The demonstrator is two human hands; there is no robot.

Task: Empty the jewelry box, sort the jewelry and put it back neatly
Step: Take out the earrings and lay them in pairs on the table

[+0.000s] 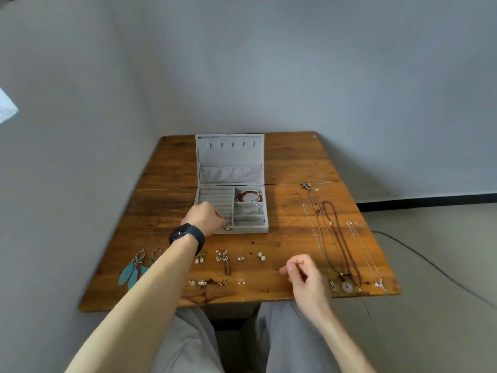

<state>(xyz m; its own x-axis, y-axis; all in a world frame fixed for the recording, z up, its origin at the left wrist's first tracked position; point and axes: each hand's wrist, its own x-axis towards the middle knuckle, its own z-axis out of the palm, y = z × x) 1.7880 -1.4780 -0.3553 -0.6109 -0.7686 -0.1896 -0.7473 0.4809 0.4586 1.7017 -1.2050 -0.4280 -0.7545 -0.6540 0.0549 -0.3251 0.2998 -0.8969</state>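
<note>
Jewelry box [250, 229], grey velvet, ridged

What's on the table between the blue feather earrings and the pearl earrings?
In the head view, between the feather earrings and pearl earrings: the left forearm crossing, then pale drop earrings, a dangly pair and small studs.

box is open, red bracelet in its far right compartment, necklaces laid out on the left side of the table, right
One thing is off: the head view shows the necklaces on the right side of the table, not the left. The open box and red bracelet are as you say.
</note>
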